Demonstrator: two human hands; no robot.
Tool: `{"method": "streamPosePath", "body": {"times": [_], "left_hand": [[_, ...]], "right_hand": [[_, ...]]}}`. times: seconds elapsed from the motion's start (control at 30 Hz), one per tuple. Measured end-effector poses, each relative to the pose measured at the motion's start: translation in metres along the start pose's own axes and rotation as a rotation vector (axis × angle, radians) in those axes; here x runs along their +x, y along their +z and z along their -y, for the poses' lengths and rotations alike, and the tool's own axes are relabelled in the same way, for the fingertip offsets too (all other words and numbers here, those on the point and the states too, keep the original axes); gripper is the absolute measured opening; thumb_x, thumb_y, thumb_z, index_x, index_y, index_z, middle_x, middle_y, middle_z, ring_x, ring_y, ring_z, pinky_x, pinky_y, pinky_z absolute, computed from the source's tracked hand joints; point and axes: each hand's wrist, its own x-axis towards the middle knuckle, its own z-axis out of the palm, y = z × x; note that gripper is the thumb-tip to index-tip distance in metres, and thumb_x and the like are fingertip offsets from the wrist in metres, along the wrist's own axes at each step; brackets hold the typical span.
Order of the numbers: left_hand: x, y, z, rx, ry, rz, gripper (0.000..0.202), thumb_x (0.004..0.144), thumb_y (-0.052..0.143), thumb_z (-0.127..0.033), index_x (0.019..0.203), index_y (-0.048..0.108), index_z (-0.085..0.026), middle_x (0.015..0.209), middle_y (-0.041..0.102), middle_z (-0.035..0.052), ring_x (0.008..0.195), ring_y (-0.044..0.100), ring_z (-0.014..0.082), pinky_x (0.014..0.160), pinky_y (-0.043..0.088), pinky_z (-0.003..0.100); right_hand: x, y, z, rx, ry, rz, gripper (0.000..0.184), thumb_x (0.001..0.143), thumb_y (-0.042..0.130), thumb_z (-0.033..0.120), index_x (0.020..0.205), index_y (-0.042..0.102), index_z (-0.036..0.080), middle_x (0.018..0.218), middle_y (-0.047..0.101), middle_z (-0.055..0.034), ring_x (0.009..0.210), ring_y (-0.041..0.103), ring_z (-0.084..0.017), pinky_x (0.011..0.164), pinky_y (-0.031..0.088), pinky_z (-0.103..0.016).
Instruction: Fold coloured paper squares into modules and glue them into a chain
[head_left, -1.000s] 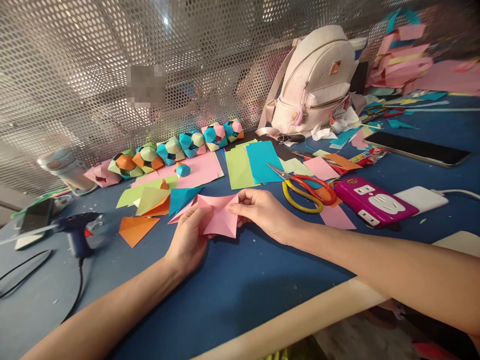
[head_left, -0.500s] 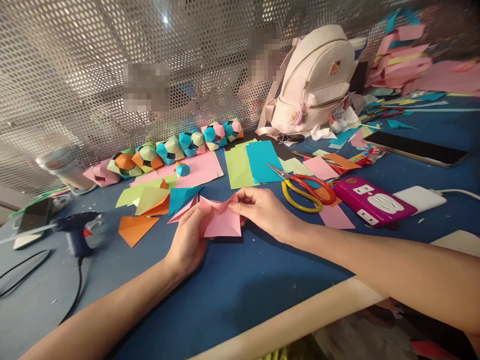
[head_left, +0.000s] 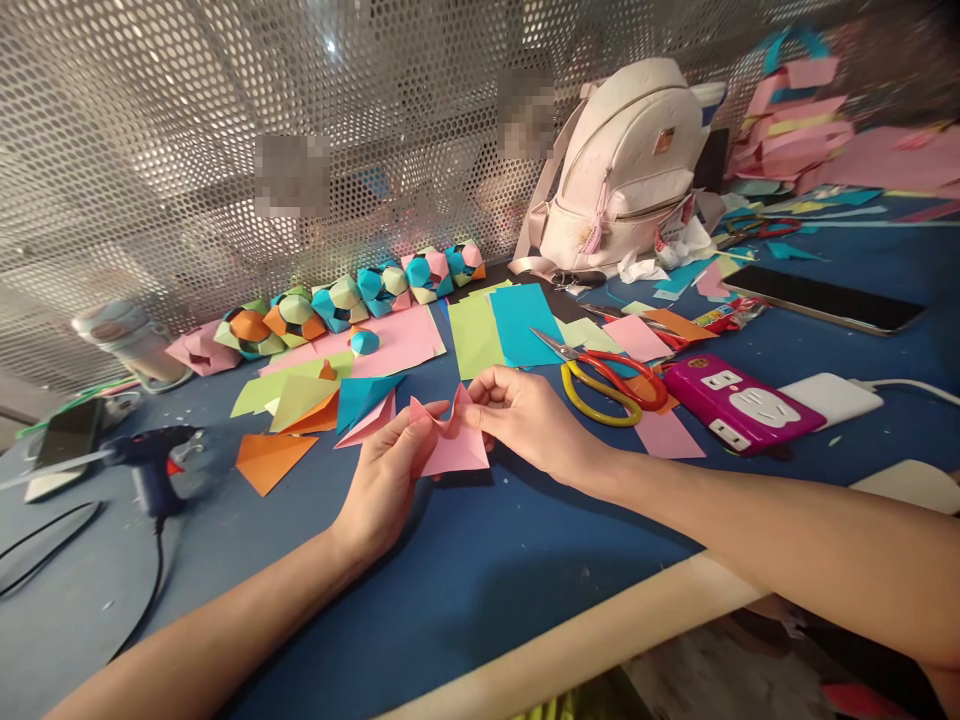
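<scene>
Between my two hands is a pink sheet of folding paper (head_left: 456,450), its upper edge bent into a dip with two raised points. My left hand (head_left: 390,465) pinches its left side, thumb in front. On the right side, the fingers of my right hand (head_left: 517,412) are closed on the paper near its upper corner. Just left of it lie folded pieces: a blue one (head_left: 364,402), a pink one beneath, a yellow-green one (head_left: 301,400) and an orange one (head_left: 274,460). Red and yellow-handled scissors (head_left: 611,385) rest to the right of my right hand.
Folded paper balls (head_left: 341,303) stand in a row along the perforated metal screen. A glue gun (head_left: 154,465) with its cable is at the left. Rightward are a purple power socket (head_left: 742,400), a phone (head_left: 825,297) and a pale backpack (head_left: 626,170). A wooden edge (head_left: 585,630) runs in front.
The pink paper's top edge has bent further, its two corners now standing up with a deeper dip between them. Both hands still hold it, slightly closer together. The view has shifted a little.
</scene>
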Motion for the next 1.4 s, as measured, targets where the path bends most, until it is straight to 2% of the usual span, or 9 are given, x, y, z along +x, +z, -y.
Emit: {"method": "streamPosePath", "body": {"times": [0.1,0.3,0.47,0.73,1.07,1.23,1.3,1.4], "left_hand": [[-0.002,-0.001,0.001,0.070,0.044,0.011,0.035,0.082,0.061,-0.040,0.106,0.069,-0.017,0.094,0.064,0.0062,0.081,0.056,0.0177,0.065,0.043,0.026],[-0.006,0.000,0.001,0.230,0.141,0.040,0.029,0.087,0.056,-0.039,0.102,0.069,-0.018,0.084,0.056,0.0033,0.076,0.049,0.0146,0.063,0.039,0.025],[-0.008,0.001,0.001,0.309,0.193,0.038,0.024,0.087,0.056,-0.038,0.088,0.069,-0.019,0.076,0.051,0.0009,0.073,0.045,0.0134,0.066,0.037,0.025],[-0.011,0.005,-0.003,0.365,0.161,0.030,0.027,0.086,0.056,-0.040,0.073,0.059,-0.017,0.076,0.049,-0.0002,0.070,0.038,0.0116,0.062,0.032,0.025],[-0.012,0.005,-0.001,0.355,0.132,-0.005,0.031,0.084,0.058,-0.045,0.072,0.057,-0.016,0.069,0.044,-0.0028,0.065,0.034,0.0104,0.058,0.029,0.024],[-0.012,0.007,-0.003,0.360,0.124,-0.039,0.035,0.082,0.059,-0.048,0.070,0.053,-0.016,0.069,0.047,-0.0025,0.064,0.037,0.0108,0.058,0.030,0.024],[-0.012,0.007,-0.002,0.349,0.117,-0.037,0.034,0.082,0.059,-0.048,0.071,0.054,-0.017,0.070,0.049,-0.0022,0.064,0.039,0.0111,0.058,0.031,0.024],[-0.012,0.006,-0.002,0.370,0.104,-0.041,0.032,0.082,0.059,-0.047,0.071,0.056,-0.016,0.068,0.047,-0.0029,0.063,0.037,0.0107,0.057,0.030,0.023]], "right_hand": [[0.000,-0.001,0.000,-0.042,-0.037,-0.005,0.015,0.075,0.065,0.023,0.068,0.055,0.016,0.060,0.058,0.0035,0.052,0.053,-0.008,0.051,0.043,-0.021],[-0.003,-0.002,0.004,-0.137,-0.149,0.010,0.011,0.078,0.062,0.022,0.070,0.062,0.015,0.067,0.064,0.0012,0.061,0.055,-0.009,0.059,0.045,-0.021],[-0.006,-0.002,0.007,-0.155,-0.191,0.041,0.013,0.082,0.059,0.023,0.073,0.066,0.016,0.071,0.068,-0.0001,0.068,0.061,-0.012,0.065,0.047,-0.023],[-0.007,0.000,0.010,-0.171,-0.204,0.051,0.015,0.080,0.060,0.023,0.068,0.063,0.015,0.067,0.066,0.0009,0.065,0.059,-0.011,0.060,0.046,-0.021],[-0.008,-0.001,0.011,-0.173,-0.169,0.076,0.018,0.083,0.057,0.026,0.069,0.064,0.015,0.071,0.065,-0.0005,0.070,0.059,-0.012,0.068,0.047,-0.023],[-0.012,0.001,0.012,-0.175,-0.104,0.113,0.021,0.081,0.061,0.035,0.080,0.066,0.014,0.074,0.063,-0.0014,0.068,0.057,-0.012,0.061,0.046,-0.023],[-0.012,0.003,0.011,-0.235,-0.127,0.095,0.016,0.079,0.064,0.030,0.081,0.066,0.014,0.074,0.059,-0.0003,0.063,0.053,-0.010,0.057,0.044,-0.022],[-0.012,0.005,0.008,-0.330,-0.208,0.051,0.012,0.081,0.059,0.022,0.073,0.063,0.014,0.069,0.055,0.0013,0.058,0.048,-0.008,0.055,0.041,-0.020]]}}
